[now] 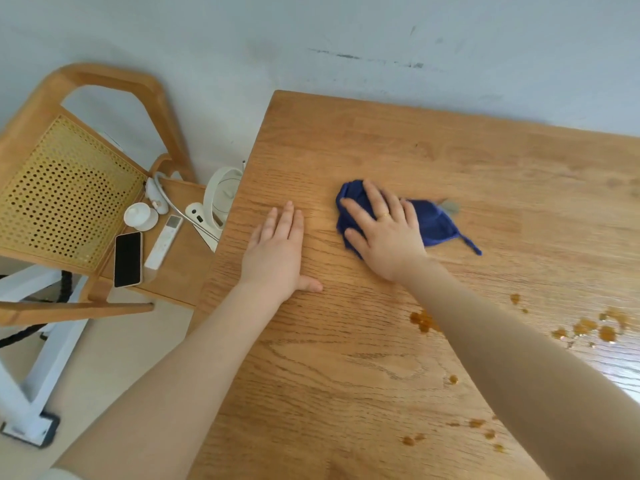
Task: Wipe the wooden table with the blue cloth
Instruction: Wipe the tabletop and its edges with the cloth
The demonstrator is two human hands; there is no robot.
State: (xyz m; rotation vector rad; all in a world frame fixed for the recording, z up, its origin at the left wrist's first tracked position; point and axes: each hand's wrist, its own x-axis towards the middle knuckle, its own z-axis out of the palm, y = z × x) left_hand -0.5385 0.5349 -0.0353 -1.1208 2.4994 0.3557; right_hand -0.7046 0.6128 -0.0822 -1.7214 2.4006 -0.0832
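Both arms reach forward, left hand [277, 247] flat with straight fingers, right hand [382, 233] spread, palm down.

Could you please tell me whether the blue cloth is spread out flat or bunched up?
Bunched up: the blue cloth lies in a crumpled wad under the right hand, one corner trailing.

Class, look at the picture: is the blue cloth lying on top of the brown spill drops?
No: the blue cloth under the right hand lies farther up the table, apart from the brown drops.

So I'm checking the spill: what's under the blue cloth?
The blue cloth lies on the wooden table, pressed by the right hand. Whatever is beneath it is covered; amber droplets show nearer.
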